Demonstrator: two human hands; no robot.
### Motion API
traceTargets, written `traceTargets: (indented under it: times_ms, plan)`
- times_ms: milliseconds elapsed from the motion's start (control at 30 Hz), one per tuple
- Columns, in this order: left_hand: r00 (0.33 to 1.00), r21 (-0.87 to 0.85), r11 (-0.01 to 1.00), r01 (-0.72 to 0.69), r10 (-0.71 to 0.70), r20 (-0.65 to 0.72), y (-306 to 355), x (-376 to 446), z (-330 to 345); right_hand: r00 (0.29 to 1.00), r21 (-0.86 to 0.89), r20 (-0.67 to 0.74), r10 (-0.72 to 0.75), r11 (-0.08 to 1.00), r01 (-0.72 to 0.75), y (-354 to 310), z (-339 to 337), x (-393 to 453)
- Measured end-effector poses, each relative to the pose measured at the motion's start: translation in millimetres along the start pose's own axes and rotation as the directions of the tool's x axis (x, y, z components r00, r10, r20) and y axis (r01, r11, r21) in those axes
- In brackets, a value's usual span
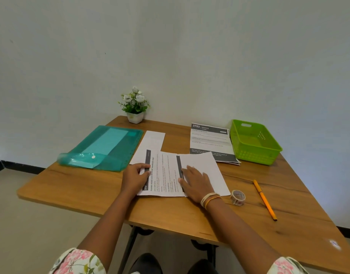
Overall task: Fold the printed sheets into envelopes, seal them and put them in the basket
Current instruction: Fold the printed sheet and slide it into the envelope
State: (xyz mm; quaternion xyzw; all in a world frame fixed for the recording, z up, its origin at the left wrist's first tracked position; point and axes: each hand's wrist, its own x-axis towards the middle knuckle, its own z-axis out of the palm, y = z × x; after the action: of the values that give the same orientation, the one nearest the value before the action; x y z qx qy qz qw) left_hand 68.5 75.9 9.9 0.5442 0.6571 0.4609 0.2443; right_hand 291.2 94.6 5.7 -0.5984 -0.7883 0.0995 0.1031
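A printed sheet [166,175] lies in front of me on the wooden table [91,186], its right part folded over so the blank back [205,165] faces up. My left hand [133,177] rests on the sheet's left edge with the thumb on its dark band. My right hand [196,182] lies flat on the folded flap, pressing along the crease. A white envelope [152,143] lies just beyond the sheet. A small stack of printed sheets [209,141] sits at the back right, beside an empty green basket [255,153].
A teal plastic folder [103,149] lies open at the left. A roll of patterned tape [238,197] and an orange pen [264,199] lie to the right of my right hand. A small potted plant [135,107] stands at the back against the wall.
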Motion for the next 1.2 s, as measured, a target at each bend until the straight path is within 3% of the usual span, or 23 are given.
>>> traceTargets:
  times_ms: [200, 400, 533, 800, 933, 1033, 1200]
  plan:
    - [1.000, -0.039, 0.999, -0.020, 0.020, -0.013, -2, -1, 0, 0.999, -0.024, -0.043, -0.011, 1.000, 0.010, 10, 1, -6]
    - [0.997, -0.377, 0.924, 0.065, -0.079, -0.020, 9, -11, -5, 0.998, -0.023, -0.062, -0.005, 1.000, 0.004, 8, 2, -9]
    - [0.999, -0.414, 0.909, 0.042, -0.042, 0.011, 14, -17, -1, 0.997, -0.021, -0.073, -0.014, 1.000, 0.012, 7, 2, -9]
    - [0.965, 0.014, 0.992, -0.129, 0.122, 0.230, 10, -30, 13, 0.996, -0.007, -0.084, -0.022, 1.000, 0.022, 7, 2, -11]
    - [0.925, 0.428, 0.832, -0.354, 0.242, 0.293, 16, -36, 19, 0.995, 0.008, -0.098, -0.022, 1.000, 0.023, 7, 1, -12]
    - [0.939, 0.569, 0.749, -0.339, 0.237, 0.248, 20, -45, 29, 0.994, 0.015, -0.103, -0.020, 1.000, 0.022, 7, 1, -13]
    - [0.968, 0.635, 0.730, -0.251, 0.179, 0.177, 30, -57, 52, 0.993, 0.017, -0.115, -0.026, 0.999, 0.028, 7, 1, -14]
